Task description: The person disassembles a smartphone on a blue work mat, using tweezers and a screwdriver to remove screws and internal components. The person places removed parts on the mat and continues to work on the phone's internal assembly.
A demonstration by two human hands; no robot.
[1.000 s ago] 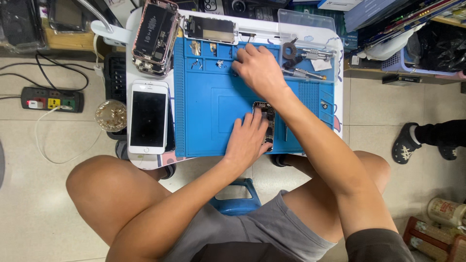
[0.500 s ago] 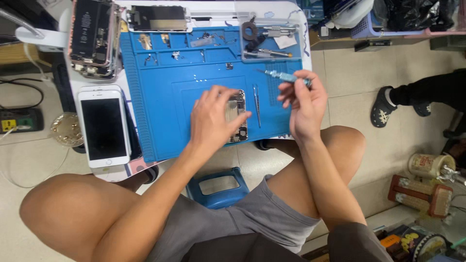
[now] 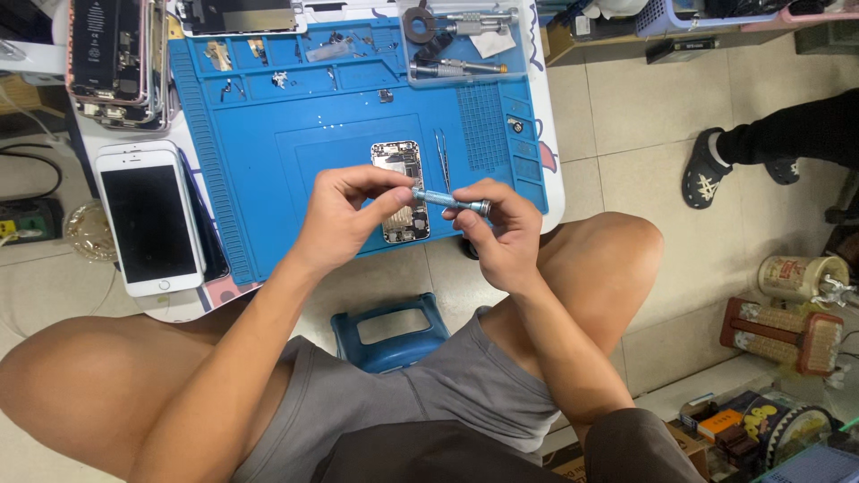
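Note:
Both my hands hold a small blue screwdriver (image 3: 445, 199) level above the near edge of a blue repair mat (image 3: 268, 134). My right hand (image 3: 497, 234) grips its silver handle end. My left hand (image 3: 344, 215) pinches the tip end with thumb and fingers. Under the hands an opened phone body (image 3: 400, 174) lies on the mat, partly hidden by my left fingers. Thin tweezers (image 3: 444, 157) lie just right of it.
A white phone screen (image 3: 148, 219) lies at the mat's left, an opened phone chassis (image 3: 112, 55) behind it. A clear tray with drivers (image 3: 461, 40) sits at the back right. A blue stool (image 3: 389, 331) is between my knees. Another person's sandalled foot (image 3: 711, 174) rests on the floor right.
My left hand lifted off the phone body and took the screwdriver's tip. My right hand brought the screwdriver in toward the middle. The camera view shifted down and right.

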